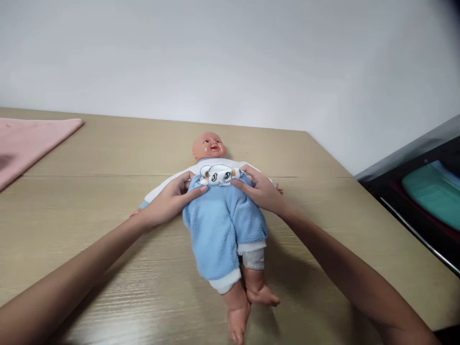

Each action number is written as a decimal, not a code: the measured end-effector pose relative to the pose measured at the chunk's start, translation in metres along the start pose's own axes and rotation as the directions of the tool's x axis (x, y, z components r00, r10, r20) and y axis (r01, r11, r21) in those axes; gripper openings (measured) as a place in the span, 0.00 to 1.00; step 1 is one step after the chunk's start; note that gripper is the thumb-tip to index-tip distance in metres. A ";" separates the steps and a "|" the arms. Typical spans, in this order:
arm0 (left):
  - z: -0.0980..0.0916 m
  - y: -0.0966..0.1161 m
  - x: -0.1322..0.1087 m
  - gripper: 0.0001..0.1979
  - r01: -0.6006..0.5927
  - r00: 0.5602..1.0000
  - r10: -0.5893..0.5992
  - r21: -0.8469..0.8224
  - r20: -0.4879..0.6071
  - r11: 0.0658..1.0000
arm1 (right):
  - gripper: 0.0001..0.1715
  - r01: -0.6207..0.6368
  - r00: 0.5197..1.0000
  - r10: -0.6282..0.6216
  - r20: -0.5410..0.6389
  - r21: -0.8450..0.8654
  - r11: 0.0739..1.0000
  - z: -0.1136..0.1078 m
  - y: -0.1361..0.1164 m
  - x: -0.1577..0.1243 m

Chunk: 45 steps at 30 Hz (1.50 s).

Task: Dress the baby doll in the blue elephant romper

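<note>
A baby doll [209, 146] lies on its back on the wooden table, head away from me and bare feet toward me. It wears a white top [172, 184] with a printed animal face and fluffy blue pants [215, 225] with white cuffs. My left hand [179, 194] grips the waistband at the doll's left-hand side in view, thumb on top of the fabric. On the opposite side my right hand [260, 189] pinches the waistband too, its thumb near the printed face. The fingers under the cloth are partly hidden.
A pink cloth [32, 143] lies on the table [108, 153] at the far left. White wall [201, 62] rises behind the table. Beyond the table's right edge stands a dark object with a green panel [431, 191].
</note>
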<state>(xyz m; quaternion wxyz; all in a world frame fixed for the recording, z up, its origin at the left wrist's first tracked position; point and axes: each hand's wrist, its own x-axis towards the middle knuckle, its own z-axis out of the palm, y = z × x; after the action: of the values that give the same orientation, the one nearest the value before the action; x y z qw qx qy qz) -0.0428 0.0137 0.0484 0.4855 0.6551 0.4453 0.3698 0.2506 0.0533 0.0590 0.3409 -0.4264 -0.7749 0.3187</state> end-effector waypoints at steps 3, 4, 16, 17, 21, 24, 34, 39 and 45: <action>-0.003 -0.004 -0.004 0.21 0.016 0.999 -0.012 0.091 -0.046 0.996 | 0.18 -0.010 0.997 0.015 0.079 -0.063 0.998 -0.006 0.006 -0.002; -0.003 -0.005 -0.006 0.20 0.009 0.999 -0.003 0.130 -0.048 0.991 | 0.17 -0.003 0.993 0.012 0.121 -0.075 0.997 -0.010 0.009 -0.004; 0.015 -0.015 0.007 0.20 0.048 0.979 -0.017 0.147 -0.205 0.988 | 0.16 -0.232 0.972 0.225 0.066 0.395 0.889 0.007 0.060 -0.014; 0.016 -0.015 0.007 0.20 0.056 0.975 -0.023 0.144 -0.223 0.988 | 0.17 -0.246 0.969 0.231 0.087 0.394 0.886 0.007 0.062 -0.013; 0.000 -0.020 0.003 0.16 -0.063 0.990 0.086 0.203 -0.108 0.977 | 0.21 -0.241 0.965 0.188 0.181 0.343 0.908 -0.006 0.064 -0.020; -0.035 -0.031 0.000 0.09 -0.331 0.931 0.269 0.259 0.245 0.908 | 0.22 -0.182 0.972 0.129 0.195 0.290 0.940 -0.024 0.066 -0.034; -0.036 -0.051 -0.010 0.24 -0.278 0.942 0.192 0.313 0.277 0.908 | 0.40 0.012 0.931 -0.047 0.361 0.099 0.995 -0.043 0.066 -0.062; -0.019 -0.047 -0.016 0.19 -0.156 0.965 0.138 0.068 0.225 0.985 | 0.28 -0.204 0.973 0.141 0.185 0.390 0.898 -0.018 0.054 -0.065; -0.004 -0.044 -0.023 0.15 0.001 0.982 0.045 -0.240 0.186 0.971 | 0.29 -0.299 0.947 0.311 0.080 0.569 0.766 0.003 0.054 -0.071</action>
<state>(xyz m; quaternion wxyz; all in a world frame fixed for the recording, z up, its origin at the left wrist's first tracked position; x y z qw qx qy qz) -0.0638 -0.0007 0.0057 0.5967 0.6292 0.3419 0.3621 0.3009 0.0137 -0.0036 0.4044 -0.4267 -0.5596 0.5842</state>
